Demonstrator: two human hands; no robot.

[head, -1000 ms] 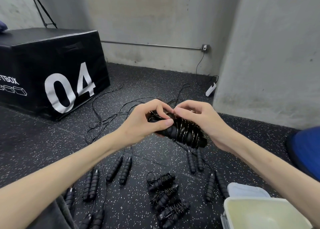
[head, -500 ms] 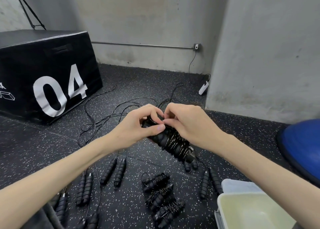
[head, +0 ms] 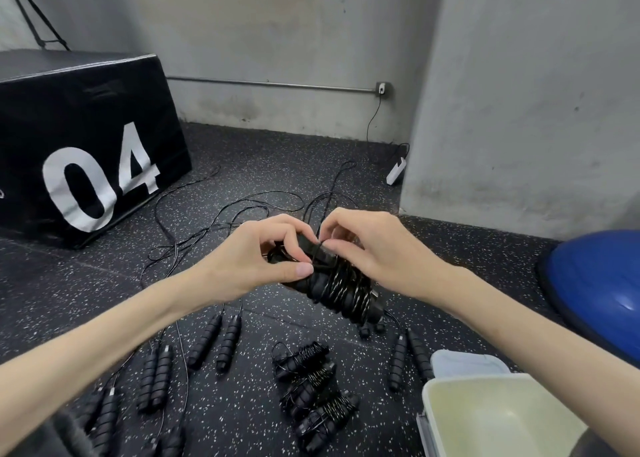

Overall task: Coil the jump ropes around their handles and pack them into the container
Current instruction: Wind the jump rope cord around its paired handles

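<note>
A black jump rope bundle (head: 341,290), its cord wound round both ribbed handles, is held in mid-air above the floor. My left hand (head: 256,262) grips the bundle's upper end between thumb and fingers. My right hand (head: 367,249) pinches the cord's loose end at the top of the coil. Three coiled ropes (head: 313,391) lie side by side on the floor below. The pale empty container (head: 485,418) stands at the lower right, its lid (head: 464,363) lying behind it.
Several uncoiled ropes with paired black handles (head: 214,342) lie on the speckled floor, their cords (head: 214,221) trailing toward the wall. A black box marked 04 (head: 86,145) stands left. A blue dome (head: 602,290) sits right, by a grey pillar (head: 519,110).
The view has shifted a little to the right. My right hand's fingers have worked the cord end at the top of the coil while the left keeps its hold on the bundle.
</note>
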